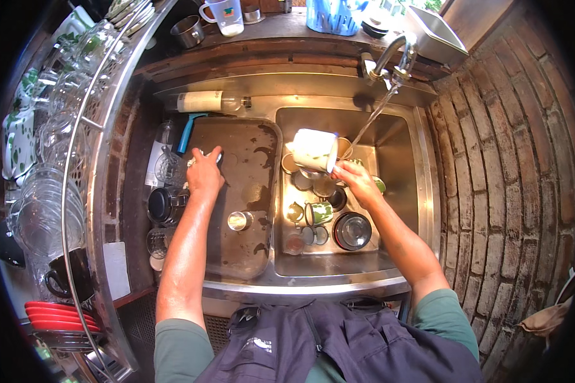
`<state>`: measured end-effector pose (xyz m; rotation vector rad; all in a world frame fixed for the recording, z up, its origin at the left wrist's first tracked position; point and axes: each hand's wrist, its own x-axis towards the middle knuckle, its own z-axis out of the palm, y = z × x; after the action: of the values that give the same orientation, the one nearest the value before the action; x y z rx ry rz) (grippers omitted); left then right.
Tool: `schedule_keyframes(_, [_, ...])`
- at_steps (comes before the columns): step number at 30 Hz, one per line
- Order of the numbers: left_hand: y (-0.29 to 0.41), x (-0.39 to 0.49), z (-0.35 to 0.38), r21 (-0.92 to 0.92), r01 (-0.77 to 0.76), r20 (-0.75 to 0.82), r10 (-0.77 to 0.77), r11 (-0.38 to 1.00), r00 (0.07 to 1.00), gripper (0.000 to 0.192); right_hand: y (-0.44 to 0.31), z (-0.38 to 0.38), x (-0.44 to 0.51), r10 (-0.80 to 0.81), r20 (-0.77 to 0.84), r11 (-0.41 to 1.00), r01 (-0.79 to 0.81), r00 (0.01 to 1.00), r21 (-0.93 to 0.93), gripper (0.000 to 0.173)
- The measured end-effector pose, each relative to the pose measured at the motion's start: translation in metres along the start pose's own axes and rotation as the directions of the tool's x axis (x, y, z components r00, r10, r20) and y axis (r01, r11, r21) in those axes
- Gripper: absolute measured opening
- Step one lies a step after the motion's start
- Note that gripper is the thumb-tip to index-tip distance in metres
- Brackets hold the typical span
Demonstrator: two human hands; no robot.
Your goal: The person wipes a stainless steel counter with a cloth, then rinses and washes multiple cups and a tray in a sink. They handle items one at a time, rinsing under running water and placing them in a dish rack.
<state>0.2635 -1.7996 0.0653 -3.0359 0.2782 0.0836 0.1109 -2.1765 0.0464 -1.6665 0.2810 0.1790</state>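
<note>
In my right hand (357, 182) is a light-coloured mug (314, 149), gripped near its rim and tilted over the steel sink basin (397, 191). Water runs from the chrome faucet (402, 60) just right of it. My left hand (205, 174) is over the left side of the drainboard (239, 167), its fingers around a small item that they mostly hide. Below the mug, the basin holds several cups and jars, a green-and-white enamel mug (320, 213) and a stack of dark round dishes (352, 230). A small clear glass (240, 220) lies on the drainboard.
Left of the drainboard are a glass bottle (159, 160), a blue-handled tool (186, 136) and glassware. Another bottle (208, 101) lies along the back. A metal rack (88, 122) with dishes stands left, a brick wall (488, 167) right. A pitcher (227, 16) is on the ledge.
</note>
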Motion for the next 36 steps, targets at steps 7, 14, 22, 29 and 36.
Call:
schedule_keyframes(7, [0.004,-0.005,-0.007,-0.048,0.004,-0.025,-0.005,0.999,1.000,0.077,0.136,-0.056,-0.066,0.159,-0.061,0.971,-0.145,0.985,0.190,0.024])
schedule_keyframes(14, [0.012,-0.005,-0.016,-0.044,0.018,0.023,-0.017,0.999,1.000,0.086,0.252,-0.068,-0.075,0.290,-0.060,0.926,-0.264,0.955,0.268,0.026])
schedule_keyframes(22, [0.012,-0.008,-0.026,-0.034,0.026,0.000,-0.026,0.999,1.000,0.088,0.306,-0.076,-0.048,0.341,0.028,0.927,-0.341,0.940,0.157,0.021])
schedule_keyframes(29, [0.019,-0.001,-0.009,-0.045,0.006,-0.069,-0.010,0.999,0.998,0.080,0.359,-0.085,-0.023,0.400,0.032,0.914,-0.401,0.916,0.055,0.019])
schedule_keyframes(36, [0.014,-0.003,-0.005,-0.030,0.054,-0.099,-0.056,0.998,0.994,0.075,0.347,-0.085,0.007,0.452,0.136,0.892,-0.451,0.881,-0.043,0.024])
